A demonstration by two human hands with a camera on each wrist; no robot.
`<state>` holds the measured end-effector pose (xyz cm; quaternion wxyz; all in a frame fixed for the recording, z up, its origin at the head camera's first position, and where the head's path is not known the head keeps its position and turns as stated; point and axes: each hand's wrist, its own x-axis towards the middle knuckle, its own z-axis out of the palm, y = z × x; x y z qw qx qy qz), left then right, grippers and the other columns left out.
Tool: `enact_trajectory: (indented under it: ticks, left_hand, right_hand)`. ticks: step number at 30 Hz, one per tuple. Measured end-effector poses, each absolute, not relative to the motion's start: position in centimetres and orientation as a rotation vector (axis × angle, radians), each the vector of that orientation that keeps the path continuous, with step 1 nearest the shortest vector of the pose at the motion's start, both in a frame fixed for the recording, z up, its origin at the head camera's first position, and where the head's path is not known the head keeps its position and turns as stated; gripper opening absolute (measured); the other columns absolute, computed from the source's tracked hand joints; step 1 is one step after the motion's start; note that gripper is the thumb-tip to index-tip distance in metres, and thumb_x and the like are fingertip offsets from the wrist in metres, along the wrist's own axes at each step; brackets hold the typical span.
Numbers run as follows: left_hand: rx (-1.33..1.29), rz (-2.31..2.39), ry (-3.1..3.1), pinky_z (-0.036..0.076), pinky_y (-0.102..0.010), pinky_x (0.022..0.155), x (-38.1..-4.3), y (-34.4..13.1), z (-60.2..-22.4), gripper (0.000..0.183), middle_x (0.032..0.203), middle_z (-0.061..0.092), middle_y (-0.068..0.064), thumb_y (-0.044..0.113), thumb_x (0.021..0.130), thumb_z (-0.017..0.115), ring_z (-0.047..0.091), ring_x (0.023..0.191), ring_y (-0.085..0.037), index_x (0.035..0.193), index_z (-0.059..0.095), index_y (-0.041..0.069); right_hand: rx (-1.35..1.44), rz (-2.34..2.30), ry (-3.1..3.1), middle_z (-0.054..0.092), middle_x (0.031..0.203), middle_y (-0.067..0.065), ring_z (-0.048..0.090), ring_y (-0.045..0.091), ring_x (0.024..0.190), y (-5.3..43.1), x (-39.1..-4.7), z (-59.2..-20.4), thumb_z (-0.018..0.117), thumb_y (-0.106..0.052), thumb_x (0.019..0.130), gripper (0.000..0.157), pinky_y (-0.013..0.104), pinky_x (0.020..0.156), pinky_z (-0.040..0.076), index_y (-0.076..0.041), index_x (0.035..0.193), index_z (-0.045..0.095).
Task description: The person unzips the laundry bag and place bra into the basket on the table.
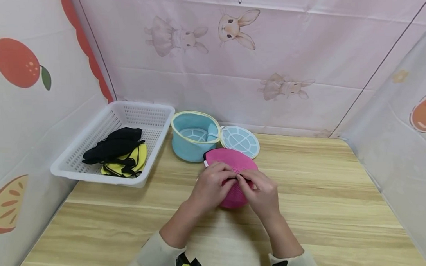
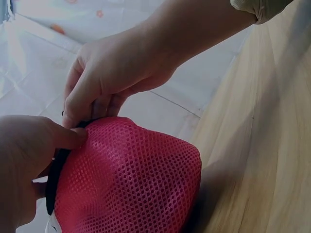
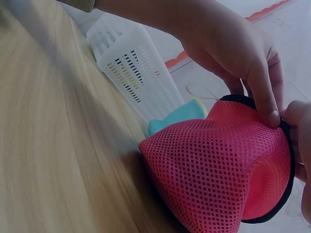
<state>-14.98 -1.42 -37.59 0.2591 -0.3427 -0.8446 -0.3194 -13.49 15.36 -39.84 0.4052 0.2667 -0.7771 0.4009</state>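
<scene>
A pink mesh laundry bag (image 1: 231, 159) with black edging is held over the middle of the table. My left hand (image 1: 212, 186) pinches its black edge between thumb and fingers. Close beside it, my right hand (image 1: 262, 190) pinches the same edge, the fingertips of both hands nearly meeting. The right wrist view shows the bag's mesh (image 3: 204, 170) bulging downward and the black-trimmed mouth partly agape at the right. In the left wrist view, the black edging (image 2: 57, 179) curves down past the left fingers.
Behind the hands stands a blue mesh bag (image 1: 189, 149) with yellow trim, its round lid (image 1: 240, 142) folded out to the right. To the left, a white plastic basket (image 1: 159, 150) holds black cloth (image 1: 114, 144) and a yellow piece with black cords (image 1: 140, 157). Printed sheets (image 1: 211, 82) wall the table.
</scene>
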Motion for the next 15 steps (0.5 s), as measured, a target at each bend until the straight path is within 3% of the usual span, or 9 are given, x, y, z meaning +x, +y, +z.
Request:
enact_trajectory:
  ticks: [10,15]
  left_hand:
    - [-0.929,-0.987,-2.194,0.049,-0.018,0.082,-15.48,-1.72,-37.88,0.01,0.082,0.07,0.005,0.016,0.074,0.08,0.061,0.085,-0.007,0.082,0.076,0.011]
    - [-0.898,-1.065,-2.149,0.051,-0.02,0.082,-15.67,-2.02,-37.83,0.013,0.079,0.07,0.002,0.014,0.072,0.082,0.064,0.085,-0.009,0.081,0.075,0.008]
  right_hand:
    - [0.653,0.969,-1.874,0.07,0.076,0.008,0.058,0.013,0.061,15.57,-13.54,-39.31,0.068,0.005,0.074,0.011,0.017,0.057,0.05,-0.001,0.082,0.073]
    - [0.611,0.978,-1.839,0.07,0.075,0.008,0.062,0.016,0.063,16.0,-13.6,-39.02,0.069,0.005,0.074,0.01,0.018,0.064,0.053,-0.001,0.081,0.073]
